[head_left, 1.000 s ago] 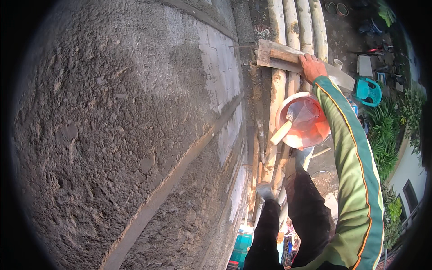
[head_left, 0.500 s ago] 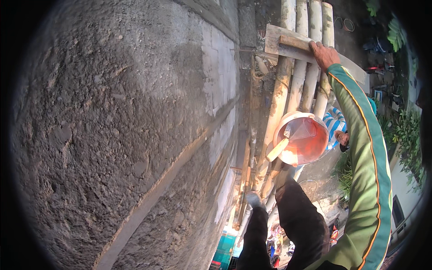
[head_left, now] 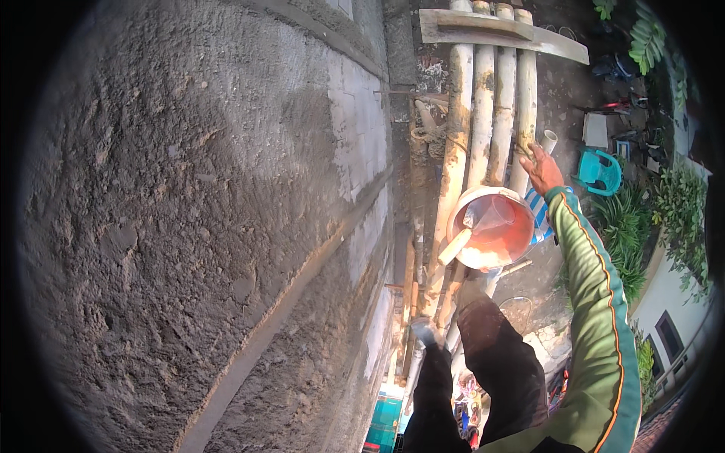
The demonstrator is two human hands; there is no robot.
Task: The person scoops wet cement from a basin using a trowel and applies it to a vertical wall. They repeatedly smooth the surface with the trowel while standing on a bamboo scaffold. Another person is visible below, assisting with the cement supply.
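Observation:
My right hand [head_left: 544, 171], in a green sleeve, reaches over the bamboo poles [head_left: 461, 128] with its fingers apart and nothing in it. It is just above the rim of an orange-red bucket [head_left: 491, 257]. Inside the bucket leans a trowel with a pale wooden handle [head_left: 455, 247] and a metal blade [head_left: 495, 215]. Farther off, a long wooden plastering float [head_left: 555, 47] lies across the poles, its handle bar upward. My left hand is out of view.
Rough wet-looking plaster covers the wall [head_left: 166, 196] on the left. My legs [head_left: 498, 362] stand on the pole scaffold, high above the ground. Below at right are a turquoise plastic chair [head_left: 600, 172], plants [head_left: 623, 234] and a person in blue-and-white stripes [head_left: 540, 219], mostly hidden.
My right hand has let go of the float and drawn back toward the bucket. The float now rests on the poles. The person below is more hidden behind the bucket and my arm.

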